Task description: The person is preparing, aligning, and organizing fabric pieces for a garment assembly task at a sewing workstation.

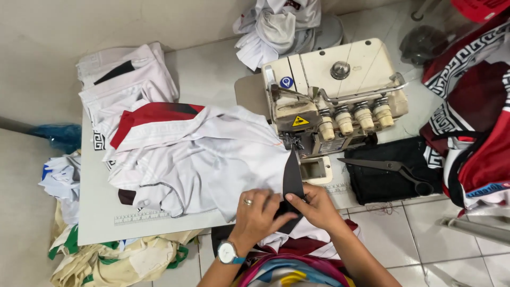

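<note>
A white garment with red and black panels [202, 154] lies spread over the sewing table [101, 223]. My left hand [255, 212], with a ring and a wristwatch, pinches the garment's near edge together with a narrow black fabric strip [292, 178]. My right hand [313, 204] grips the same strip from the right. The strip runs up to the presser foot of the cream overlock machine [334, 90].
Black scissors [393, 167] lie on a black cloth [388, 170] right of the machine. Folded white pieces [127, 79] are stacked at the table's far left. Red, white and black patterned garments [473, 106] hang at the right. More fabric lies heaped on the floor [106, 260].
</note>
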